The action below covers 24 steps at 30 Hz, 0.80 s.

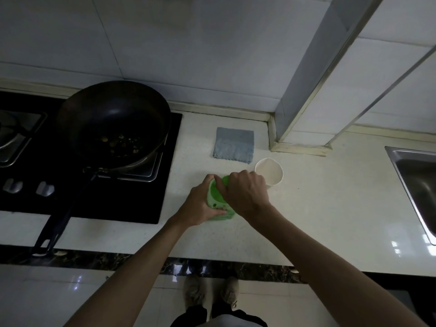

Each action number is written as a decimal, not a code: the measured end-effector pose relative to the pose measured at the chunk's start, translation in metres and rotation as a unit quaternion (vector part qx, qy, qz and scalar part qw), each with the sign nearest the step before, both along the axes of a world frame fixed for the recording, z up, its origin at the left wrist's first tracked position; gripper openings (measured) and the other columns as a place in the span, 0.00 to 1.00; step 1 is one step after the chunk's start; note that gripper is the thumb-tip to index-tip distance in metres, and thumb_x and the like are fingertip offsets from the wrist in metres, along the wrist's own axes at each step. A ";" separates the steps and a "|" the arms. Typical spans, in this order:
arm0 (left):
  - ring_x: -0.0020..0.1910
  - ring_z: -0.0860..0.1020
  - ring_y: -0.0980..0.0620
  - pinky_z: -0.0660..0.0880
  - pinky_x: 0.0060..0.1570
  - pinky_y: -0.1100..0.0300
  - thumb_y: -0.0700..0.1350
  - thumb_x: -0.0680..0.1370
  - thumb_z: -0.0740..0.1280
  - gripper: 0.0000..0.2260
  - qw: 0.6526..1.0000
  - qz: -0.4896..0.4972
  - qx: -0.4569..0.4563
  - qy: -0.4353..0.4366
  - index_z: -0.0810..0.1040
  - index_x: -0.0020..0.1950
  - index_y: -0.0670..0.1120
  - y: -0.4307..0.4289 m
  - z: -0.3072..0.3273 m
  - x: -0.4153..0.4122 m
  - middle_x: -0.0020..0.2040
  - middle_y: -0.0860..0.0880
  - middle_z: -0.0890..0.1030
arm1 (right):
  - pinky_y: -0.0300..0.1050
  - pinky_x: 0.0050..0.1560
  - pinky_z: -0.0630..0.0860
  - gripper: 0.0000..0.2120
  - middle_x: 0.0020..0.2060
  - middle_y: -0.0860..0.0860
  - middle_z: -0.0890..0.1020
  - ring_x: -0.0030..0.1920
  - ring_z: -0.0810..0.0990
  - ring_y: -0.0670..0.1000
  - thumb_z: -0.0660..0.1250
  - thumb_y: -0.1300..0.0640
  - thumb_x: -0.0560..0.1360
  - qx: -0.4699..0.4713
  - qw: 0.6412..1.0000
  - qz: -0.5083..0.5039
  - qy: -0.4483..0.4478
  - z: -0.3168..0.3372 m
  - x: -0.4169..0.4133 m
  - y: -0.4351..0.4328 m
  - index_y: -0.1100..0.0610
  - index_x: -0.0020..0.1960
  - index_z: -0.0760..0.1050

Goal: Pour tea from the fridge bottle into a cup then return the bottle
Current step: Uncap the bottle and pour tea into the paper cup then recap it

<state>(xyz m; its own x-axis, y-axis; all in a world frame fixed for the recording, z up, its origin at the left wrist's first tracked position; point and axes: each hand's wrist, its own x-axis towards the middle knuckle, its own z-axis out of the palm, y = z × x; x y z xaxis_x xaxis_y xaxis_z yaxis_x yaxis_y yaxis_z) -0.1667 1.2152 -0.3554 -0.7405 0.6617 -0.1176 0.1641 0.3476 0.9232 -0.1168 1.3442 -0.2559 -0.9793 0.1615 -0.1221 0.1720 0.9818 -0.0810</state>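
A green tea bottle point(215, 197) stands upright on the white counter point(318, 208), seen from above. My left hand point(200, 204) wraps around its body from the left. My right hand point(245, 192) is closed over its top, covering the cap. A white paper cup point(270, 172) stands upright just behind and to the right of the bottle, a short gap away from my right hand. I cannot tell whether there is liquid in the cup.
A black wok point(113, 121) with food bits sits on the gas stove point(141, 199) at the left, its handle reaching past the counter's front edge. A grey cloth point(233, 145) lies behind the bottle. A steel sink point(420, 185) is at the far right.
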 end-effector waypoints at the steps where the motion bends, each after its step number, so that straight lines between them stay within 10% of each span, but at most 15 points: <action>1: 0.48 0.81 0.58 0.79 0.45 0.66 0.46 0.62 0.82 0.35 1.000 -0.005 0.002 0.005 0.68 0.62 0.48 0.000 0.000 0.000 0.51 0.54 0.81 | 0.45 0.38 0.76 0.26 0.35 0.53 0.79 0.34 0.78 0.51 0.49 0.39 0.82 -0.021 1.000 0.009 -0.005 -0.002 0.000 0.003 0.57 0.39 0.70; 6: 0.48 0.81 0.58 0.79 0.46 0.64 0.47 0.62 0.81 0.34 0.999 -0.011 -0.020 0.028 0.67 0.62 0.48 0.006 0.002 0.002 0.51 0.54 0.80 | 0.49 0.45 0.82 0.26 0.44 0.56 0.84 0.40 0.84 0.54 0.52 0.42 0.82 -0.053 0.994 0.089 -0.033 0.004 -0.001 0.025 0.62 0.49 0.78; 14: 0.48 0.80 0.59 0.79 0.45 0.62 0.49 0.62 0.81 0.36 0.998 -0.028 -0.035 0.033 0.66 0.64 0.49 0.008 0.002 0.000 0.51 0.54 0.80 | 0.50 0.53 0.78 0.20 0.59 0.56 0.77 0.58 0.79 0.55 0.63 0.53 0.81 -0.023 0.957 0.274 -0.094 0.031 -0.003 0.048 0.58 0.69 0.65; 24: 0.51 0.79 0.58 0.79 0.49 0.63 0.46 0.62 0.82 0.37 0.999 -0.002 -0.054 -0.002 0.65 0.65 0.53 0.010 0.005 0.003 0.52 0.56 0.79 | 0.45 0.38 0.73 0.26 0.44 0.55 0.83 0.43 0.83 0.56 0.54 0.39 0.81 0.049 0.997 0.053 -0.025 0.028 0.000 0.019 0.60 0.50 0.79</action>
<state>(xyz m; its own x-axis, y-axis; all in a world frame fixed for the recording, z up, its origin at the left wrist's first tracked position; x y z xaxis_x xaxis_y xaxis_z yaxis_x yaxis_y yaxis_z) -0.1641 1.2255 -0.3509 -0.7378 0.6475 -0.1908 0.1616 0.4439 0.8814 -0.1173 1.3632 -0.2281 -0.9847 0.0702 -0.1594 0.0677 0.9975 0.0214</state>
